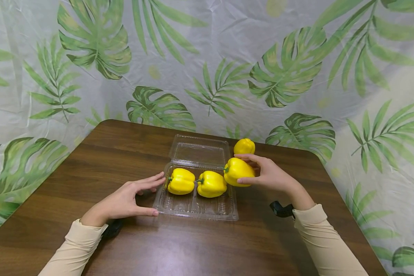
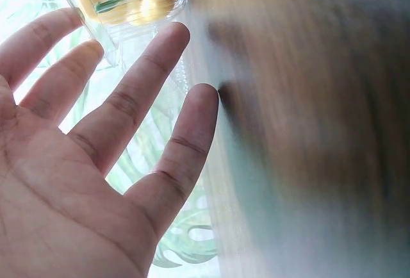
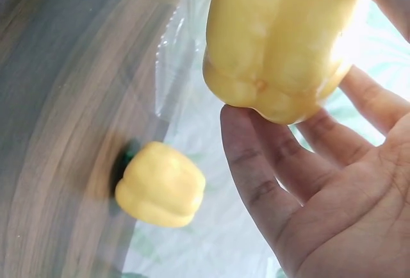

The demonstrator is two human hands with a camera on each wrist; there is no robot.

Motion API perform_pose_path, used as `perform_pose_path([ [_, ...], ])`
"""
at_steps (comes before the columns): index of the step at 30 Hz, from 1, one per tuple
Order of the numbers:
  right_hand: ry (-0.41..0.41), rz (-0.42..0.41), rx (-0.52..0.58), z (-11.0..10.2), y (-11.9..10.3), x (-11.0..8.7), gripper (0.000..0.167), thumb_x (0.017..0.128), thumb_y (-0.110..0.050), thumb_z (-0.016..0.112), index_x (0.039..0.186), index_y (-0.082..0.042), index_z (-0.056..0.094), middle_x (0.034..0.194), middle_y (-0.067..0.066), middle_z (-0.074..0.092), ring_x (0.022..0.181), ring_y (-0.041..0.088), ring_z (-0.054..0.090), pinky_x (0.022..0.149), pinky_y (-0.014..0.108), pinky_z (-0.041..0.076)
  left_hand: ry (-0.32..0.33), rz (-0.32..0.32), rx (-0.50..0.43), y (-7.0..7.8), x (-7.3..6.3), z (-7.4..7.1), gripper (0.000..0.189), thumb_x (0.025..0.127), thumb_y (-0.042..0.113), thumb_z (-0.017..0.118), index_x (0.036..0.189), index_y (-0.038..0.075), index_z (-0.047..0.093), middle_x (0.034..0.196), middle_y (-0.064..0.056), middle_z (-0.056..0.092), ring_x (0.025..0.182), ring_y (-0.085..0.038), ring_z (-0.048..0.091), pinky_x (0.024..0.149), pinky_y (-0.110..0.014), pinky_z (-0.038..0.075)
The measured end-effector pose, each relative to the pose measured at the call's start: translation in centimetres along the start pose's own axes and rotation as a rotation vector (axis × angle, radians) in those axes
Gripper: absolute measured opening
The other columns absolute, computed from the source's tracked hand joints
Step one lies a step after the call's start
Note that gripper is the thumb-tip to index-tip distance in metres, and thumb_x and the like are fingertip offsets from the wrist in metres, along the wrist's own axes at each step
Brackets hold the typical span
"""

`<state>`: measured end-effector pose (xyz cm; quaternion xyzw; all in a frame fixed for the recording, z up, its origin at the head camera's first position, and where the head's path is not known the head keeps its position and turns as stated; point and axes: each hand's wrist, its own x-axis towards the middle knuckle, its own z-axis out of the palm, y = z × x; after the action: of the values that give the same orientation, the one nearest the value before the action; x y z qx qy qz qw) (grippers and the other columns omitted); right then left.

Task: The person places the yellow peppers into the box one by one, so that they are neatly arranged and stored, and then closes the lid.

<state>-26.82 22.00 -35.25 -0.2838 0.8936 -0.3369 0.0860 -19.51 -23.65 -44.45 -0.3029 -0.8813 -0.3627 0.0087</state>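
Note:
My right hand point(image 1: 270, 174) grips a yellow bell pepper point(image 1: 239, 172) between thumb and fingers, over the right edge of a clear plastic clamshell container point(image 1: 179, 207). Two more yellow peppers lie in the container side by side, a left pepper point(image 1: 181, 181) and a middle pepper point(image 1: 212, 184), stems pointing left. At the container's left side is my left hand point(image 1: 131, 199), fingers straight and spread, fingertips right at its wall; the left wrist view shows the open palm point(image 2: 57, 182). In the right wrist view the held pepper point(image 3: 278, 41) shows its lobed bottom end.
Another yellow pepper point(image 1: 244, 147) rests on the brown wooden table point(image 1: 131, 153) near its back edge, behind my right hand. The container's lid point(image 1: 200, 149) lies folded back behind the base. A leaf-print cloth point(image 1: 224, 46) hangs behind the table.

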Motion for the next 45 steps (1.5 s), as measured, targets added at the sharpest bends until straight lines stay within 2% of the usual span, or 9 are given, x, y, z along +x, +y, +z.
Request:
perform_pose_path([
  [16,-0.044,-0.049,-0.017,0.3,-2.4,0.2,0.076,0.091,-0.036,0.088,0.159,-0.029,0.052,0.145,0.002,0.066,0.124,0.023,0.067,0.1,0.038,0.059,-0.001,0.0,0.0,0.1,0.0,0.0,0.093,0.083,0.049,0.092,0.16,0.017,0.053,0.172,-0.002,0.043,0.123,-0.013,0.071,0.099,-0.042,0.058],
  [20,-0.059,-0.063,-0.009,0.5,-2.9,0.4,0.076,0.092,-0.036,0.087,0.159,-0.03,0.052,0.147,0.0,0.065,0.125,0.021,0.067,0.102,0.041,0.058,-0.004,-0.003,0.0,0.1,0.0,0.0,0.093,0.083,0.049,0.092,0.16,0.017,0.053,0.172,-0.001,0.043,0.123,-0.013,0.071,0.099,-0.042,0.058],
  [25,-0.07,-0.081,-0.014,0.9,-3.5,0.4,0.076,0.091,-0.035,0.088,0.158,-0.028,0.052,0.148,-0.001,0.065,0.125,0.02,0.066,0.103,0.044,0.058,-0.005,-0.006,0.002,0.1,0.0,0.0,0.093,0.082,0.047,0.093,0.161,0.018,0.053,0.172,-0.001,0.043,0.122,-0.012,0.07,0.099,-0.042,0.058],
  [39,-0.118,-0.114,0.009,1.9,-5.1,1.0,0.077,0.09,-0.038,0.089,0.157,-0.023,0.054,0.15,-0.006,0.063,0.128,0.016,0.065,0.104,0.036,0.057,-0.008,-0.015,0.0,0.0,0.0,0.0,0.093,0.082,0.05,0.092,0.161,0.02,0.052,0.173,0.0,0.042,0.123,-0.013,0.071,0.099,-0.042,0.058],
  [45,-0.152,-0.113,0.044,2.4,-5.5,1.4,0.077,0.091,-0.035,0.088,0.158,-0.023,0.052,0.15,-0.003,0.062,0.127,0.018,0.065,0.106,0.041,0.057,-0.008,-0.011,0.002,0.0,0.0,0.0,0.093,0.083,0.052,0.091,0.161,0.02,0.052,0.173,0.0,0.042,0.123,-0.014,0.071,0.099,-0.042,0.058],
])
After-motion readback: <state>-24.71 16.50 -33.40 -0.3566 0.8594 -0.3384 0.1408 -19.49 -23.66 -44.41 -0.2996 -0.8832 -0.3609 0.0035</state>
